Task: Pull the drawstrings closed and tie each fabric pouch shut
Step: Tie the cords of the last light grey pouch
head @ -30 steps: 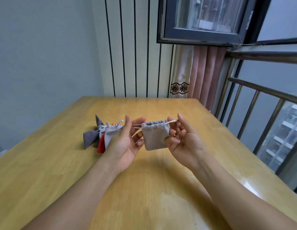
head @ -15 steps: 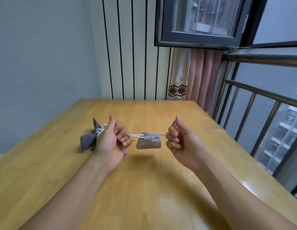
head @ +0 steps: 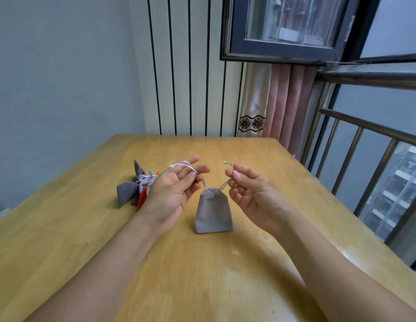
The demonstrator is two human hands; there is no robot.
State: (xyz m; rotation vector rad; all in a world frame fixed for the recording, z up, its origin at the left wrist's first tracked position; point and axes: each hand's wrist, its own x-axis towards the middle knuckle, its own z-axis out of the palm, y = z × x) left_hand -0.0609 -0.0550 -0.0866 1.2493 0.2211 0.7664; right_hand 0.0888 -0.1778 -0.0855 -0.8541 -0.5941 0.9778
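A small grey fabric pouch [head: 213, 211] hangs upright between my hands with its mouth cinched, its bottom at or just above the wooden table [head: 225, 275]. Two white drawstrings run up from its neck. My left hand [head: 173, 192] pinches the left drawstring [head: 186, 166] between thumb and fingers, the other fingers extended. My right hand [head: 251, 191] pinches the right drawstring [head: 226, 182], whose free end sticks up above the fingers. A heap of other pouches [head: 137, 188], dark grey, light grey and red, lies on the table behind my left hand, partly hidden by it.
The table's right edge runs beside a metal railing [head: 365, 145] and a window. A pink curtain [head: 288, 101] hangs at the far right corner. A striped wall panel [head: 190, 66] stands behind the table's far edge.
The strings were pulled taut sideways and the pouch mouth closed. Both hands have since come closer together and loosened, and the pouch now hangs lower and upright.
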